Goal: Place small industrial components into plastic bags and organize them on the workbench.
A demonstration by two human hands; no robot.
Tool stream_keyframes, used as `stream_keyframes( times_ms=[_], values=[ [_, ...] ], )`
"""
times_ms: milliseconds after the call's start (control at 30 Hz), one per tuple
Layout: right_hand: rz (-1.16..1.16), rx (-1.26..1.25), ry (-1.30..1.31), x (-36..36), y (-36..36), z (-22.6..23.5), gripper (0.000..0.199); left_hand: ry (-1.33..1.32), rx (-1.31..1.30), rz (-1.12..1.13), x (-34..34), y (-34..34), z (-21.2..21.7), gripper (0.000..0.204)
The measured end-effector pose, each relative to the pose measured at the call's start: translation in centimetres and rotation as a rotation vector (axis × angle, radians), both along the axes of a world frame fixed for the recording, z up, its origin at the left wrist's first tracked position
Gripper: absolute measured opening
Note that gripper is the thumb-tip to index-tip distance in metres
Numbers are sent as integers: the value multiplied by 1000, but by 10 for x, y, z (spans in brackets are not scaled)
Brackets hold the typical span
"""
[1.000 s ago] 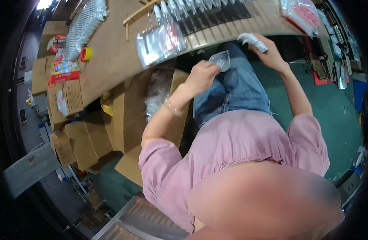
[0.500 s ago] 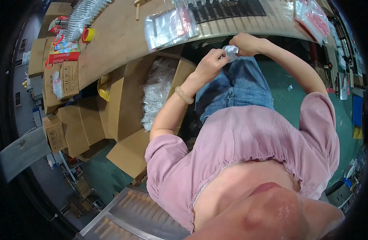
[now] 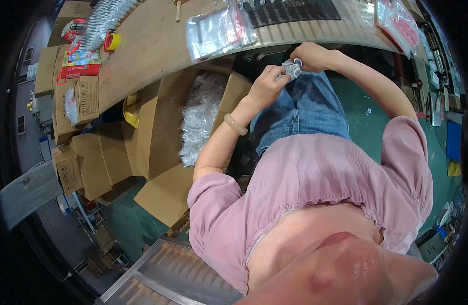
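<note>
Just past the table's near edge, above my jeans, both hands meet around a small crumpled clear plastic packet [image 3: 292,70]. It has a pale, shiny, rounded edge; what is inside it, if anything, I cannot make out. My left hand [image 3: 267,85], with a ring on a finger and a bangle at the wrist, pinches its left side. From the upper right my right hand [image 3: 314,56] grips the other side, its fingertips partly hidden. On the table, a flat stack of clear plastic bags [image 3: 213,38] lies ahead of my hands.
An open cardboard box [image 3: 165,129] to my left holds a heap of clear plastic packets [image 3: 199,119]. A row of metal pieces [image 3: 107,23], a yellow tape roll [image 3: 112,42] and a red carton [image 3: 80,66] sit on the left. A dark mat [image 3: 295,11] lies farther back.
The packet has turned slightly between my fingers, and its rounded edge shows more clearly. My left hand has shifted a little; both hands keep hold.
</note>
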State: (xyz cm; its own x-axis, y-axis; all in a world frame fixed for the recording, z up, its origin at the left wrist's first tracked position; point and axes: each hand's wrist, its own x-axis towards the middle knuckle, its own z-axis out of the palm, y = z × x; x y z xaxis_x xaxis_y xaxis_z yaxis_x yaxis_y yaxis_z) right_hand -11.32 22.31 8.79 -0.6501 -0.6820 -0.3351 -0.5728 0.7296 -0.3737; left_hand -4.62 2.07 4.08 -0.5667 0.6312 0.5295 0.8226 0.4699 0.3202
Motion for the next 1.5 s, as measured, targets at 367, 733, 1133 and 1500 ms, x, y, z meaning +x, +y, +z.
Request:
stream_keyframes(
  times_ms=[367, 733, 1133, 1500],
  values=[
    [-7, 88, 103, 7, -8, -12, 17, 13, -28, -23, 6, 1, -6, 30],
    [66, -221, 127, 0, 14, -6, 15, 16, 29, 37, 10, -10, -8, 26],
    [211, -255, 302, 21, 13, -16, 16, 10, 68, 59, 13, -12, -8, 23],
    [408, -346, 359, 19, 52, -43, 13, 8, 78, 180, 28, -8, 2, 19]
  ],
)
